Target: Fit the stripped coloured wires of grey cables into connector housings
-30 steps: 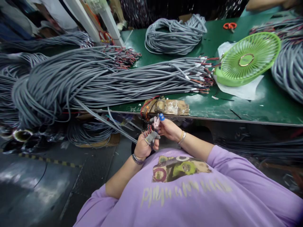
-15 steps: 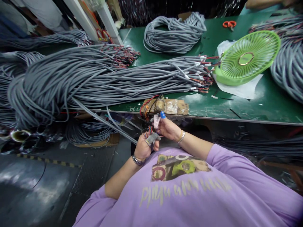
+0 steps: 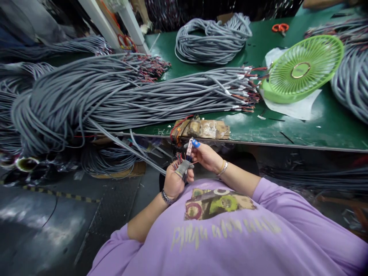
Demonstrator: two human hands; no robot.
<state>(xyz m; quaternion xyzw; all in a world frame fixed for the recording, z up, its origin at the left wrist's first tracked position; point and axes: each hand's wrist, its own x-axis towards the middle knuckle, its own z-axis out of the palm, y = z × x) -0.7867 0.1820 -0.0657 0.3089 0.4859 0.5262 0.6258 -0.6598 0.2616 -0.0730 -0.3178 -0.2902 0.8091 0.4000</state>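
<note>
My left hand (image 3: 174, 180) is closed around the end of a grey cable (image 3: 143, 153), whose thin red and dark wires (image 3: 179, 157) fan out above the fist; a grey wrap covers one finger. My right hand (image 3: 206, 156) sits just right of it, pinching a small pale connector piece (image 3: 189, 147) at those wire tips, with a blue cap on a fingertip (image 3: 196, 143). Both hands hover below the front edge of the green table (image 3: 287, 130), in front of my purple shirt.
A big bundle of grey cables (image 3: 100, 96) lies across the table and hangs off its left end. A taped wooden block (image 3: 207, 129) sits at the edge. A green fan (image 3: 301, 69), another cable coil (image 3: 211, 38) and orange scissors (image 3: 279, 27) lie farther back.
My right hand has turned the pale connector piece slightly at the wire tips. The left hand stays closed on the cable end.
</note>
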